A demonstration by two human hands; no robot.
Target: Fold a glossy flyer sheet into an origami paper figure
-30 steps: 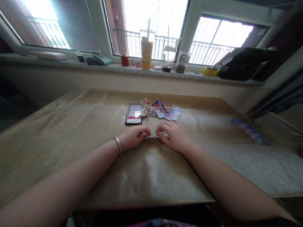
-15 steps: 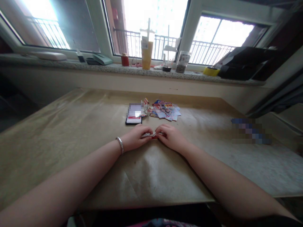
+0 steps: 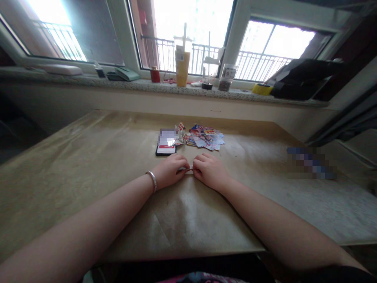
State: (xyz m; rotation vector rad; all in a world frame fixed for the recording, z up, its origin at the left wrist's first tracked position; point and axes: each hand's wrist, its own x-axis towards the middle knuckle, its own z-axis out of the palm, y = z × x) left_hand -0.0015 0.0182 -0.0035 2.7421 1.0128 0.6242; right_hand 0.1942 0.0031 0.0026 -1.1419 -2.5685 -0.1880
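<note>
My left hand point(image 3: 171, 171), with a silver bracelet on its wrist, is closed in a pinch near the middle of the table. Close beside it, my right hand point(image 3: 209, 170) is closed too. Between the fingertips runs a thin folded strip of paper point(image 3: 190, 169), pale with a dark reddish edge; most of it is hidden by the fingers. Just beyond my left hand lies a phone point(image 3: 166, 149), its screen partly blurred. Crumpled printed paper scraps point(image 3: 182, 135) touch the phone's right side. A pile of colourful printed paper pieces point(image 3: 206, 137) lies beyond my right hand.
A beige cover lies over the table point(image 3: 126, 220). A blurred bluish object point(image 3: 310, 163) rests at the right. Along the windowsill point(image 3: 118, 83) stand a tall cup with yellow drink point(image 3: 182, 68), a red jar point(image 3: 155, 74), a clear cup point(image 3: 226, 78), yellow tape point(image 3: 262, 89) and a black bag point(image 3: 300, 80).
My hands have drawn slightly closer and the fingers have closed tighter. Less of the paper shows between them, now as a thin edge. The other things stay put.
</note>
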